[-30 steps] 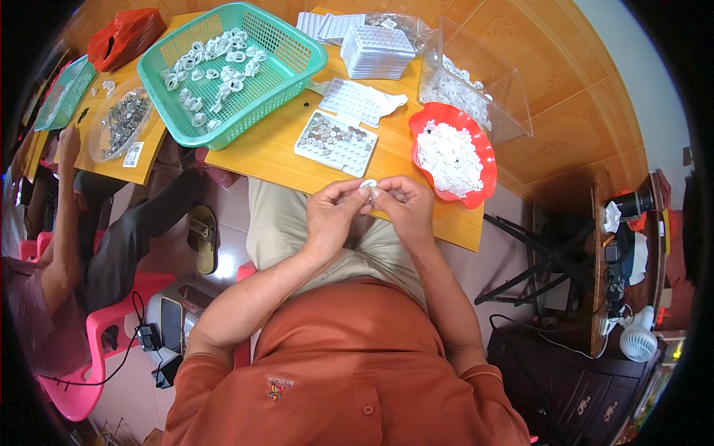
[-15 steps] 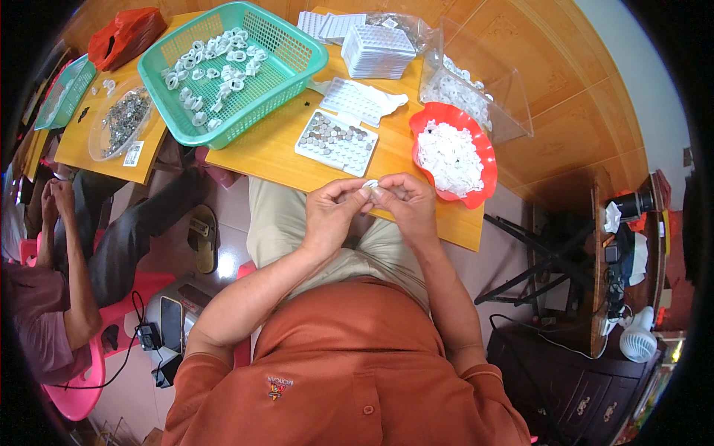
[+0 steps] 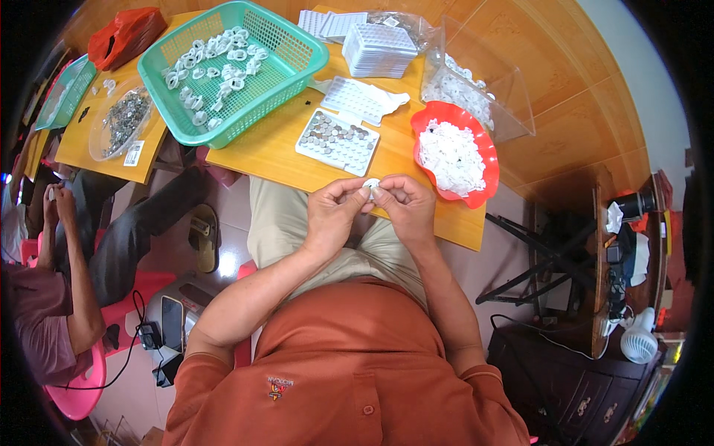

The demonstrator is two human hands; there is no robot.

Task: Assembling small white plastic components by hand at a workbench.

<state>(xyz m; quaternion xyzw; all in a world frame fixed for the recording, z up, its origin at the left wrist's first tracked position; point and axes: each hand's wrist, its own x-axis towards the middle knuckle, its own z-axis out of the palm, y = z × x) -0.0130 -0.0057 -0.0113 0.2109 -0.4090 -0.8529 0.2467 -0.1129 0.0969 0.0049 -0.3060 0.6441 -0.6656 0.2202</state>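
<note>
Between the fingertips of both hands, just over the table's front edge, is a small white plastic part (image 3: 372, 184). My left hand (image 3: 332, 212) pinches it from the left, with thumb and index finger closed on it. On the other side my right hand (image 3: 408, 207) grips the same piece between thumb and fingers. Beyond them lies a white tray (image 3: 357, 162) with small round silver pieces in part of its cups. A red scalloped bowl (image 3: 491, 160), heaped with small white parts, stands to the right of my right hand.
A green basket (image 3: 297, 70) with white ring-like parts fills the back left. Stacked white trays (image 3: 379, 50) and a clear bin (image 3: 513, 97) of white parts stand at the back. Left, a clear tub (image 3: 100, 141) holds metal pieces; a seated person (image 3: 52, 312) is beside it.
The white part has turned between my fingertips and shows more of its face. Both hands stay in nearly the same place. The seated person's hands have shifted slightly.
</note>
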